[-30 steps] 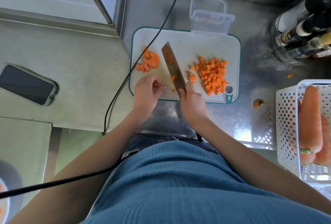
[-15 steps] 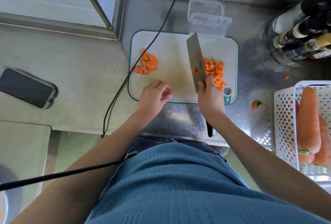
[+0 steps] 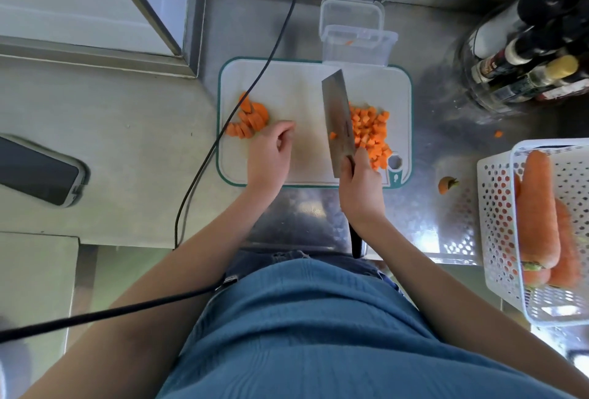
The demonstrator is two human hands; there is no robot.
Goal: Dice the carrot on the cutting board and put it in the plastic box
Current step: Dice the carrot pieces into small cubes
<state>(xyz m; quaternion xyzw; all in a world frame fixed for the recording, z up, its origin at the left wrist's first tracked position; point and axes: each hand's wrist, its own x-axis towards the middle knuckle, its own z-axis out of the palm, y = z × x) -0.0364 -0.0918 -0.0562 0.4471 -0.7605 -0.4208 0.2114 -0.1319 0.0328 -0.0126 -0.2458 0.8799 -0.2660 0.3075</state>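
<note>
A white cutting board [image 3: 302, 96] with a green rim lies on the steel counter. A pile of diced carrot [image 3: 371, 131] sits on its right side, and a clump of carrot slices [image 3: 248, 121] on its left. My right hand [image 3: 360, 185] grips the cleaver [image 3: 338, 124] by the handle, its blade against the left edge of the diced pile, one cube stuck to it. My left hand [image 3: 271, 153] hovers with loosely curled fingers just right of the slices, holding nothing. The clear plastic box [image 3: 358, 45] stands at the board's far edge, with one carrot bit inside.
A black cable [image 3: 242, 105] crosses the board's left edge. A phone [image 3: 35, 172] lies at the left. Bottles [image 3: 529, 57] stand at the back right. A white basket [image 3: 497, 223] with whole carrots [image 3: 538, 210] is at the right, a carrot top [image 3: 446, 185] beside it.
The cleaver swept right across the board and pushed the diced pieces into a tighter pile. My left hand moved from the board's near edge up toward the slices.
</note>
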